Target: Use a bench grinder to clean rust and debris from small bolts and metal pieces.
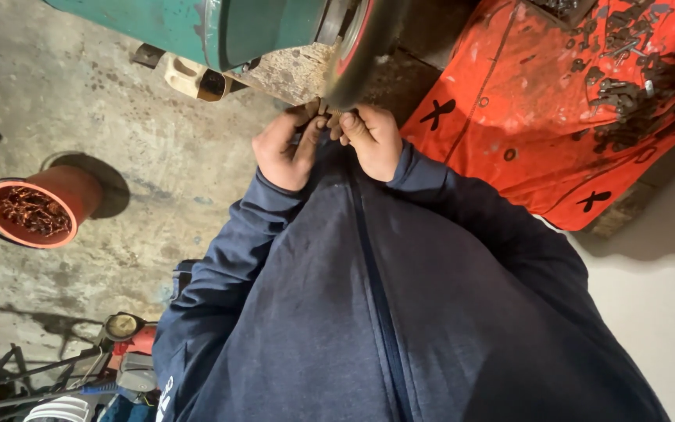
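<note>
Nearest the camera, the dark blue zipped jacket point(369, 312) filled the lower frame, both sleeves reaching forward. The left hand point(287, 148) and the right hand point(373, 141) were closed together, fingers pinched on a small dark metal piece point(328, 119) held between them, too small to tell what kind. That piece sat right at the lower edge of the blurred spinning wheel point(361, 47) on the green machine point(197, 27). To do this well, the grip probably needed to be firm with light, steady pressure, fingertips kept below the wheel's rim and cuffs clear of it. Off to the left, an orange pot point(33, 207) of rusty scraps stood on the concrete floor point(119, 101). To the right lay a red sheet point(525, 117) carrying a heap of dark bolts point(626, 86).
</note>
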